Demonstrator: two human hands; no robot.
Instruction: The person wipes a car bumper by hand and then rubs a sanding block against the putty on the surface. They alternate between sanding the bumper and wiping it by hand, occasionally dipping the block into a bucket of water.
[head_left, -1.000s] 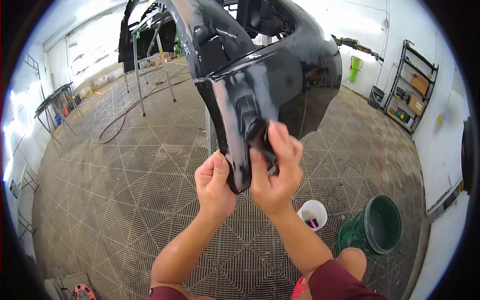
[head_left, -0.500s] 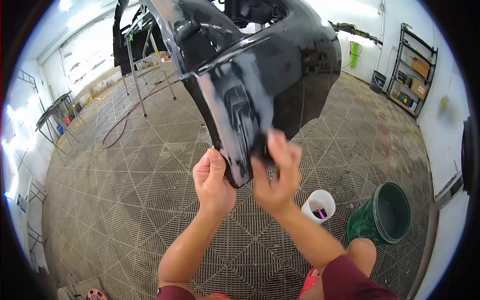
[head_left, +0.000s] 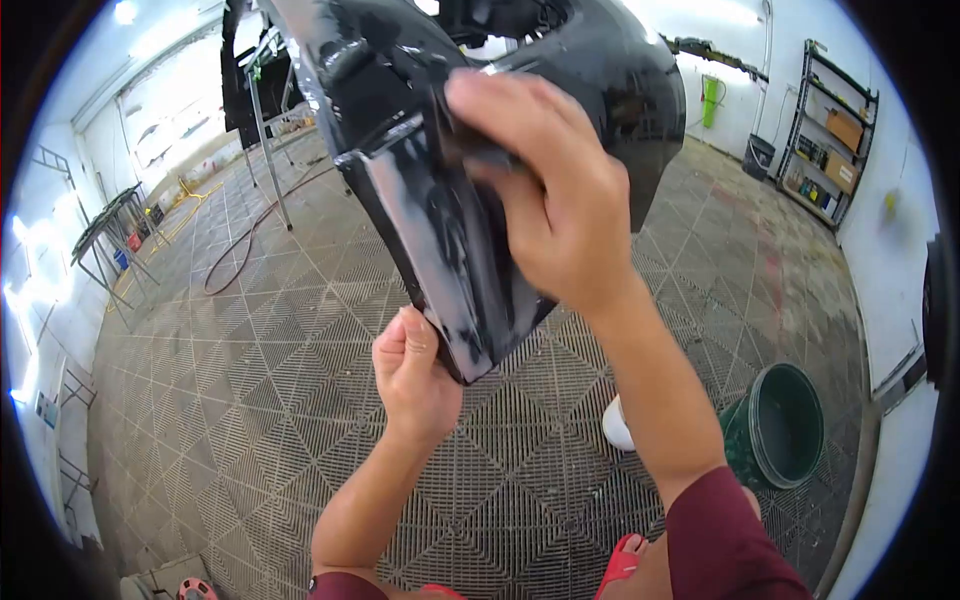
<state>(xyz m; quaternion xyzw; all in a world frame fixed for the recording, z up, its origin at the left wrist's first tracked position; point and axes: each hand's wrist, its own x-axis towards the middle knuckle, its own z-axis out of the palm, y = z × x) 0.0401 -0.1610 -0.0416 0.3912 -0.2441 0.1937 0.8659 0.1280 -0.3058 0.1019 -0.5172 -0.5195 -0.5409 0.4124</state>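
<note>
A black car bumper [head_left: 418, 225] fills the upper middle of the head view, wet and shiny with dull grey patches on its surface. My left hand [head_left: 412, 375] is closed around its lower left corner, thumb on the near side. Over the bumper's face, my right hand [head_left: 565, 190] presses a dark sanding pad [head_left: 462, 145], blurred by motion and partly hidden under the fingers. Dark wet streaks run down the panel below the pad.
On the slatted floor [head_left: 300, 420] at right stand a green bucket [head_left: 735, 435] and a white bucket [head_left: 616, 428], partly behind my right forearm. A metal stand [head_left: 268, 165] and a hose [head_left: 232, 283] are at back left. A shelf rack [head_left: 812, 125] lines the right wall.
My right hand has moved up the bumper with the sanding pad, from near the lower edge to the upper part. The bumper's lower corner and my left hand have shifted slightly left.
</note>
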